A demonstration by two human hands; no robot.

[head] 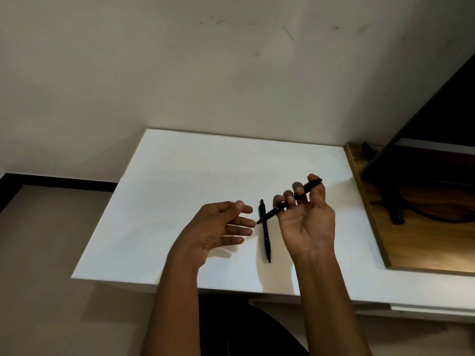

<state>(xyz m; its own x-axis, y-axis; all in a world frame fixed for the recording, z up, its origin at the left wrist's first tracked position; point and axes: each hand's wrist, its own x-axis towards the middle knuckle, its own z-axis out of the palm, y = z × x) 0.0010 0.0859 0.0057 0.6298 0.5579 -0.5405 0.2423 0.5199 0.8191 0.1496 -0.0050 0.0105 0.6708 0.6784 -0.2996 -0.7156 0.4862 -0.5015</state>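
Note:
My right hand [307, 222] is raised palm-up above the white table [164, 191] and grips a black pen [272, 214] between curled fingers and thumb. That pen slants from upper right down to lower left, its tip pointing toward my left hand. A second black pen [266, 238] lies flat on the table, running near to far, just left of my right hand and under the held pen's tip. My left hand [221, 228] hovers to the left of both pens with fingers straight and relaxed, holding nothing.
A wooden board [411, 242] lies on the table's right side with a dark stand [393, 199] and a dark panel above it. A plain wall rises behind the table. The table's left edge drops off to the floor [43, 253].

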